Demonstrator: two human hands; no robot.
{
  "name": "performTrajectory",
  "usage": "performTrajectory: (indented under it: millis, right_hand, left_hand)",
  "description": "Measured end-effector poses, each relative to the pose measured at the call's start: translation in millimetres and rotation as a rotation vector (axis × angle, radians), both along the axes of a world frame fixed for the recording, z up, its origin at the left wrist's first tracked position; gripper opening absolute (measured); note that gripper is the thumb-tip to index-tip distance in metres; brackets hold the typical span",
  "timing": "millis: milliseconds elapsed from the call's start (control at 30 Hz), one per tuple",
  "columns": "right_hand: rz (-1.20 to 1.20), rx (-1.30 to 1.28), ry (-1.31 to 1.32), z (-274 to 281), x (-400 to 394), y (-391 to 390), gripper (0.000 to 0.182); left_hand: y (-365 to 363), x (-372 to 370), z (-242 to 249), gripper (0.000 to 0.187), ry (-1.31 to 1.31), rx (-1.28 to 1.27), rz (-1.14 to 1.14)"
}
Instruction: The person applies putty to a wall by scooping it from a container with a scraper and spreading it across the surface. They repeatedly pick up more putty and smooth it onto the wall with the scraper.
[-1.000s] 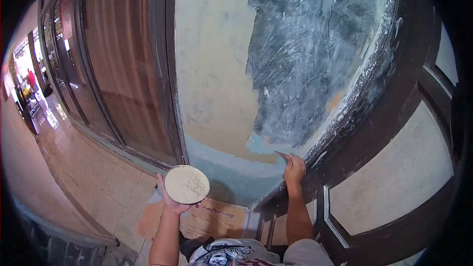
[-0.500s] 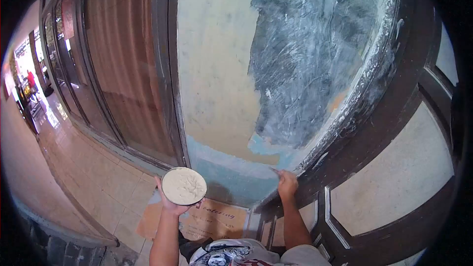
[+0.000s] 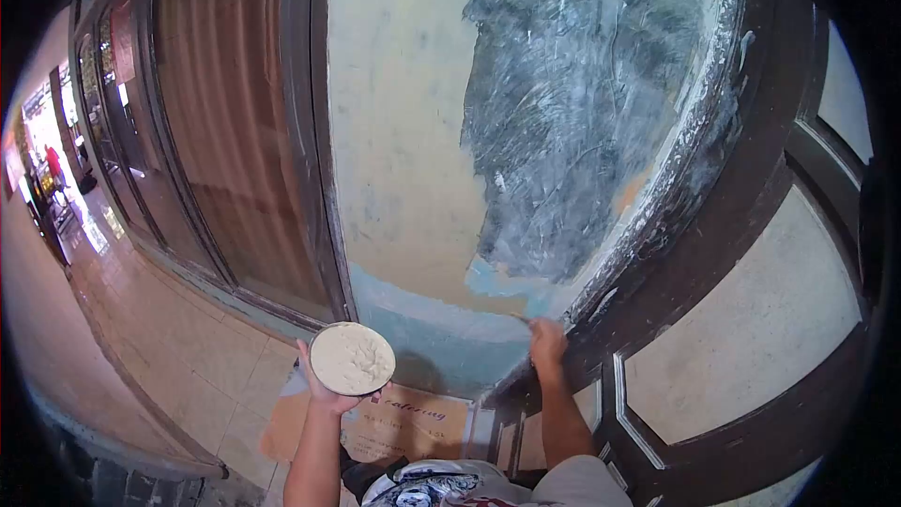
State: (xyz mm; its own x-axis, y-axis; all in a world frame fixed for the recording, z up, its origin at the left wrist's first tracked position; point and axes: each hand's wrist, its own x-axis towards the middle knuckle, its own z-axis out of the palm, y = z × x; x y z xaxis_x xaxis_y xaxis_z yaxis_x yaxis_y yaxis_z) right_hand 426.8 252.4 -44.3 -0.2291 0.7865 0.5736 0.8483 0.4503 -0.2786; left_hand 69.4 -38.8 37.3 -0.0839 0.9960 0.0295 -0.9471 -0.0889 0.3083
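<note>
A round bowl of cream-coloured putty [image 3: 352,359] rests in my left hand [image 3: 326,400], the fingers wrapped round its side and underside. Its surface is roughly stirred on the right. My right hand [image 3: 548,342] is closed on a thin putty knife [image 3: 517,316], seen almost edge-on, with most of its handle hidden in the fist. The blade is at the lower part of the wall [image 3: 404,169], by the border between beige coating and a pale blue band [image 3: 432,333]. Above it spreads a large rough grey patch [image 3: 554,122].
A brown-framed window with a curtain [image 3: 225,113] stands left of the wall. To the right is a dark wooden door with pale panels [image 3: 751,319]. Printed cardboard [image 3: 404,427] lies on the tiled floor [image 3: 188,329] below. Far left, a bright opening shows a figure in red.
My right hand has shifted slightly up the wall, and the knife's blade has turned a little. The whole view has swung slightly. The bowl stays in my left hand.
</note>
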Motion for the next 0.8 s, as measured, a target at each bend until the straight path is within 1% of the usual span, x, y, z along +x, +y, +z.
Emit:
performTrajectory:
  millis: [33, 100, 133, 167, 233, 267, 300, 367, 400, 433, 500, 533, 567, 600, 633, 667, 700, 767, 800]
  right_hand:
    - [0.001, -0.002, 0.001, 27.2, -3.8, 3.0, 0.010]
    - [0.054, 0.347, 0.312, 74.0, -5.7, -3.9, 0.011]
    - [0.032, 0.350, 0.265, 82.1, -1.4, -11.1, 0.012]
    - [0.030, 0.349, 0.266, 74.6, 0.4, -11.8, 0.012]
    - [0.121, 0.330, 0.263, 39.3, 5.5, -19.9, 0.010]
    - [-0.017, 0.084, 0.112, 10.2, 6.4, -23.9, 0.009]
    - [-0.015, 0.087, 0.112, 3.6, 1.6, -23.6, 0.009]
    - [0.043, -0.019, 0.074, -4.3, -5.4, -14.8, 0.008]
    - [-0.014, -0.036, 0.059, -1.5, -3.2, 1.7, 0.007]
    - [-0.013, -0.040, 0.061, 19.6, -7.1, 7.2, 0.007]
    - [0.015, 0.278, 0.297, 73.6, -6.3, -1.5, 0.011]
    - [0.012, 0.274, 0.294, 89.2, -2.1, -12.2, 0.011]
    - [0.019, 0.222, 0.387, 103.3, 1.4, -22.6, 0.012]
    - [0.025, 0.169, 0.478, 109.8, 3.0, -28.0, 0.014]
    - [0.020, 0.167, 0.473, 109.5, 2.4, -30.7, 0.014]
    - [0.178, -0.076, 0.787, 109.1, 0.9, -35.2, 0.019]
    - [0.339, -0.325, 1.092, 113.3, -2.7, -40.5, 0.027]
    - [0.447, -0.852, 1.200, 133.8, -8.8, -51.8, 0.042]
    - [0.594, -0.952, 1.227, 133.9, -19.1, -52.0, 0.039]
  left_hand:
    - [-1.8, 1.5, 5.6, 0.116, -0.031, 0.000, -0.008]
    - [-6.5, 4.9, 9.3, 0.116, -0.064, -0.009, -0.015]
    - [-7.8, 5.2, 9.3, 0.116, -0.051, -0.006, -0.002]
    - [-8.1, 6.1, 9.6, 0.116, -0.040, 0.000, 0.010]
    - [-10.8, 5.6, 6.4, 0.115, -0.091, -0.044, 0.005]
    - [-11.0, 2.3, -4.0, 0.115, -0.059, -0.033, 0.000]
    - [-10.0, 2.1, -3.6, 0.115, -0.027, -0.017, -0.003]
    - [-9.9, 5.3, -0.6, 0.115, -0.042, 0.005, 0.001]
    - [-10.6, 6.4, 1.8, 0.116, -0.053, -0.027, 0.022]
    - [-11.1, 7.2, 2.9, 0.116, -0.066, -0.061, 0.043]
    - [-11.8, 3.5, -8.8, 0.116, -0.046, -0.050, 0.018]
    - [-10.8, 2.4, -13.6, 0.115, -0.019, 0.004, -0.021]
    - [-10.1, 2.4, -16.3, 0.114, 0.007, 0.060, -0.059]
    - [-8.6, 5.7, -12.3, 0.114, 0.003, 0.058, -0.062]
    - [-5.2, 9.7, -8.5, 0.114, -0.071, 0.021, -0.052]
    - [-0.4, 14.8, -3.8, 0.114, -0.145, -0.016, -0.043]
    - [7.8, 20.5, -1.4, 0.114, -0.152, -0.017, -0.048]
    - [27.5, 33.9, 5.2, 0.114, -0.143, -0.057, -0.105]
    - [35.9, 40.8, 13.3, 0.113, -0.202, -0.092, -0.177]
